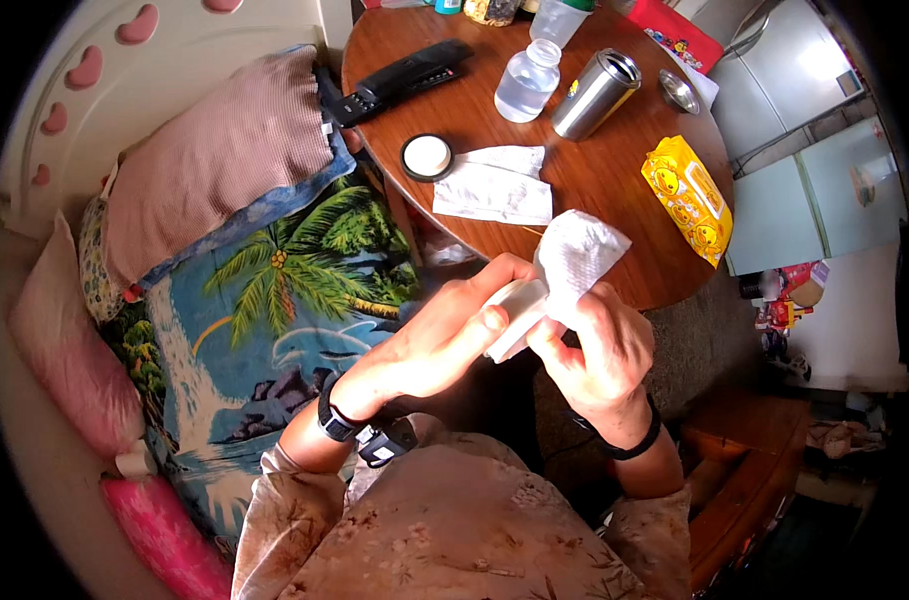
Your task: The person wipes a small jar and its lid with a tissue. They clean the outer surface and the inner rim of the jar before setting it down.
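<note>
My left hand (445, 335) grips a small white block-like object (520, 312) in front of me, thumb along its top. Its exact kind cannot be made out. In my right hand (607, 350) a crumpled white tissue (581, 255) is pinched, touching the object's far end. Both hands are just off the near edge of a round brown wooden table (585, 180). Beyond them, a folded white tissue (495, 190) lies flat on the table, next to a round black lid (427, 158) with a white inside.
The table also bears a long black handset-like device (405, 82), a clear bottle (528, 82), an open steel tumbler (597, 95), a metal lid (680, 92) and a yellow wipes pack (688, 200). A bed with a palm-print cover (275, 290) is at left, a wooden stool (745, 430) at lower right.
</note>
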Demonstrator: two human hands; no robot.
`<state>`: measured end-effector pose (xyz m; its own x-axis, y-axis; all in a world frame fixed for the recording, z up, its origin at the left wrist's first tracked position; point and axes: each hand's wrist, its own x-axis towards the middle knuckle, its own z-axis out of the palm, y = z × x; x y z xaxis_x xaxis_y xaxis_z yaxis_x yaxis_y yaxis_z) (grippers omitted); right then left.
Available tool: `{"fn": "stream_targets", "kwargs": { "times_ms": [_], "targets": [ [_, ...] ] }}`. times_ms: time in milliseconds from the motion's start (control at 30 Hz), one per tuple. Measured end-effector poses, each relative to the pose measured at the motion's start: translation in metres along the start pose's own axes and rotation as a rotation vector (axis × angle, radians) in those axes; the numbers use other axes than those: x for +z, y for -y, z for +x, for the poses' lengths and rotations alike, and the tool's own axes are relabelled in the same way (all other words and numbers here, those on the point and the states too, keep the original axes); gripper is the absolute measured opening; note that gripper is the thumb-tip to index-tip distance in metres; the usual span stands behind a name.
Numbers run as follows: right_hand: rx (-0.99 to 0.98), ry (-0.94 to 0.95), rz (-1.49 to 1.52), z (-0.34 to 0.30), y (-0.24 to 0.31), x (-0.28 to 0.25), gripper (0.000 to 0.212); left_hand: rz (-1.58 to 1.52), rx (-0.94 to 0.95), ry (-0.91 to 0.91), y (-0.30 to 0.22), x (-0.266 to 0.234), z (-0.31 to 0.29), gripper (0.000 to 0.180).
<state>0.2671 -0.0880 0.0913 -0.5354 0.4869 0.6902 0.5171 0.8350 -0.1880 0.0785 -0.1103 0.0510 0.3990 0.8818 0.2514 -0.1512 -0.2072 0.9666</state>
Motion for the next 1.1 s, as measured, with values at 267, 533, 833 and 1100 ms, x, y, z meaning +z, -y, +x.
{"fn": "stream_targets", "kwargs": {
  "times_ms": [267,533,833,1100],
  "targets": [
    [0.549,-0.145,0.438,-0.019,0.014,0.025,0.023,0.071,0.116,-0.225,0.014,0.014,0.006,0.074],
    [0.252,-0.131,0.205,-0.003,-0.009,0.016,0.023,0.225,-0.031,-0.055,0.009,-0.003,0.003,0.088],
    [0.219,-0.045,0.226,-0.003,-0.005,0.018,0.020,0.340,0.064,-0.238,0.006,0.003,0.010,0.067],
    [0.910,-0.179,0.989,-0.022,0.019,0.033,0.019,0.400,0.338,-0.286,0.026,0.010,0.011,0.055]
  ]
}}
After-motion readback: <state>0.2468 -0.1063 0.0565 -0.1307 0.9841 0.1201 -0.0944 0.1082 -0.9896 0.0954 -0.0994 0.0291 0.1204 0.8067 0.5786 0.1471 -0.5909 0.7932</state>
